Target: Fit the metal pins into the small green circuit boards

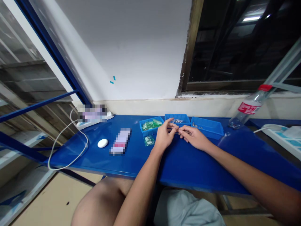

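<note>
My left hand [166, 134] and my right hand [192, 137] meet above the blue table, fingertips nearly touching. Both are closed in a pinch, around something small and thin that I cannot make out. Just behind them stands a blue tray [176, 116] with thin metal pieces in it. Left of it, another blue tray [150, 132] holds green-tinted plastic packets [150, 124]. A third blue tray [213, 134], to the right, has a few small metal parts at its left end. Beside my left wrist, a small clear packet [149, 140] lies on the table.
On the blue table [131, 163] are a blurred-out phone-shaped item [121, 141] and a white oval object [102, 143]. A white power strip [94, 122] with a looping cable sits at the left. A plastic bottle [249, 108] leans at the right, near another white strip [279, 138].
</note>
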### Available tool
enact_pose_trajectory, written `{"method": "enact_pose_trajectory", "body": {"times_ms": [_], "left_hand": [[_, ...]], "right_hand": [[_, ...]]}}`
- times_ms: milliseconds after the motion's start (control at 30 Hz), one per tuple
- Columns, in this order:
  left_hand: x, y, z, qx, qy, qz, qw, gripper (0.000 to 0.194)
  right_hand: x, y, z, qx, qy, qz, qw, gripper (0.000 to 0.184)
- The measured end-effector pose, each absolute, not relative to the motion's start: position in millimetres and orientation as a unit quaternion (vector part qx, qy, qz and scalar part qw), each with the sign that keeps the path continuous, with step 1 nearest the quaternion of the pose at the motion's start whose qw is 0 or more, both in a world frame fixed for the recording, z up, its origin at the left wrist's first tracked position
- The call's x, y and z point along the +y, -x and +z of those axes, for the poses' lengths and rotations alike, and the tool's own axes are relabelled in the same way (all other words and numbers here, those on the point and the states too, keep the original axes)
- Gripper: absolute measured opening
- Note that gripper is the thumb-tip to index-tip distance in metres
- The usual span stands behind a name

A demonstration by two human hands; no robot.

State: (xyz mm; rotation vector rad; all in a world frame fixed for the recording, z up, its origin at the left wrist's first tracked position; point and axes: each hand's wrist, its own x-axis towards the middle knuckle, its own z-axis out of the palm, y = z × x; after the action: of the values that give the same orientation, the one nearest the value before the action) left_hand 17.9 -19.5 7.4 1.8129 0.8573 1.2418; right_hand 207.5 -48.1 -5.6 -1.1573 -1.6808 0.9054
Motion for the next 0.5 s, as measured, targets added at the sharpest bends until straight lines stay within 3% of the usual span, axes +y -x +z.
{"method": "enact_pose_trajectory", "body": {"times_ms": [133,500], "left_hand": [[-19.2,-17.3,6.8,0.347,-0.753,0.448,0.334,0.028],[-18.5,-16.0,8.4,0.28,-0.782,0.445,0.336,0.023]], "right_hand": [[-47.9,-206.7,-5.7,-0.664,0.475,0.356,0.455,0.041],[-48.4,-207.3,-1.9,-0.596,0.515,0.353,0.505,0.052]]}}
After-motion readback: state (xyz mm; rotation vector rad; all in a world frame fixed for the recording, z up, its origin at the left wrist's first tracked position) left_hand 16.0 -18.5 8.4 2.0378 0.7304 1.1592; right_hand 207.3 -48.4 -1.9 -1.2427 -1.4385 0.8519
